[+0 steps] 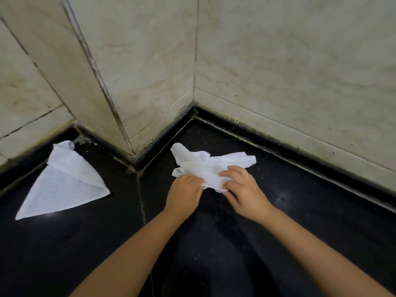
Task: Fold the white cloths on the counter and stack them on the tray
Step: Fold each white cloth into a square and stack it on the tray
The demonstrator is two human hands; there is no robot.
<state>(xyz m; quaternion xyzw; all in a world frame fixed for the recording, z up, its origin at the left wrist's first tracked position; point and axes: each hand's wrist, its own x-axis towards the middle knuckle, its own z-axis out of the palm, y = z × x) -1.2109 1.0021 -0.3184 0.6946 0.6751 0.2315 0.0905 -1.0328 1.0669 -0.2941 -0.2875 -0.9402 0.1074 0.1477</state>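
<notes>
Here, crumpled cloth (209,166) on counter (300,211) near wall corner — left hand (184,195), right hand (244,192) both pinch near edge. Soft, limp, light — likely best taken by corners. Tray unseen.

A crumpled white cloth (205,166) is seen bunched on the black counter (300,211), right of the seam in the stone and near the far corner, with loose corners spread toward the far left and right. Its near edge is raised slightly off the counter and is pinched at two points, by the left hand (184,194) and the right hand (244,189). A second white cloth (64,183) is laid flat well apart on the left, folded into a rough triangle whose far tip is rumpled against the wall.
</notes>
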